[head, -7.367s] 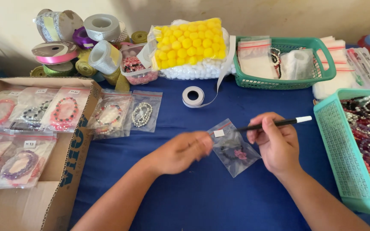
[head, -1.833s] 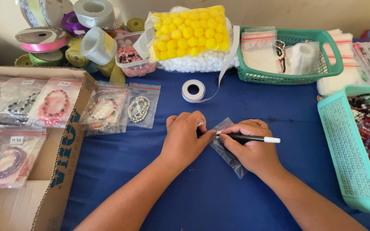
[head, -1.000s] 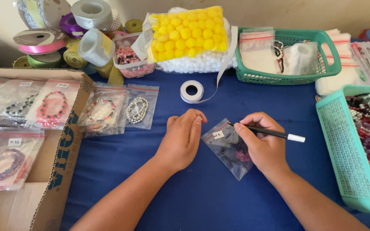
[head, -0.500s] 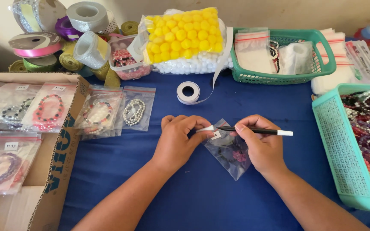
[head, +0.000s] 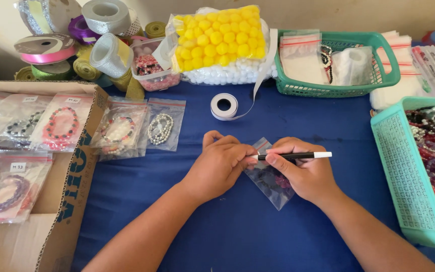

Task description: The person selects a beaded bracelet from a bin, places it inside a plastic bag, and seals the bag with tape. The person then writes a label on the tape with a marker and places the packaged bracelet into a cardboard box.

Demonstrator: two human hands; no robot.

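**Small clear bag pinned and penned at bench centre**

A small clear zip bag holding dark beads is pressed flat on the blue bench near the middle of the view. It is pinned at its upper corner by the left hand, whose fingers are curled down onto it. A black pen with a white cap is gripped by the right hand, with its tip laid against the bag's corner. At 12 o'clock a roll of white label tape is seen; at 10 o'clock bagged bracelets are laid out, and at 3 o'clock a teal basket of beads is set.
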